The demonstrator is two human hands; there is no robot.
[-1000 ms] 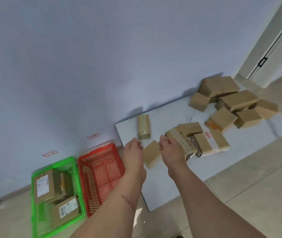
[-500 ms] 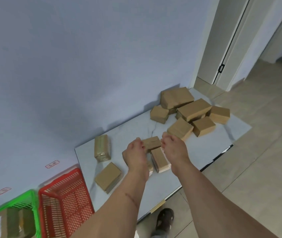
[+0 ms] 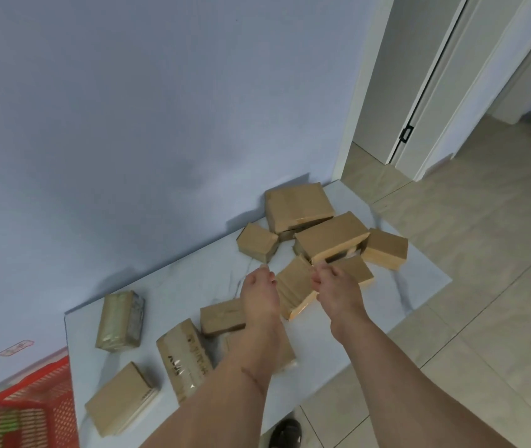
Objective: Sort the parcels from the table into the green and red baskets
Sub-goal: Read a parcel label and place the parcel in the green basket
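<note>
Both hands flank a tilted cardboard parcel (image 3: 295,291): left hand (image 3: 259,297) and right hand (image 3: 338,292) have loosely curled fingers, and I cannot tell whether they grip. It looks stiff and light (glossy tape may slip), so its long side edges seem safest.

Soft even daylight, faint shadows on the wall (image 3: 160,124), wide-angle bending at edges.

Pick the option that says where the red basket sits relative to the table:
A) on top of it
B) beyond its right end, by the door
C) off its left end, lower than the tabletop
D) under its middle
C: the red basket lies past the left end of the table, lower than its top.
</note>
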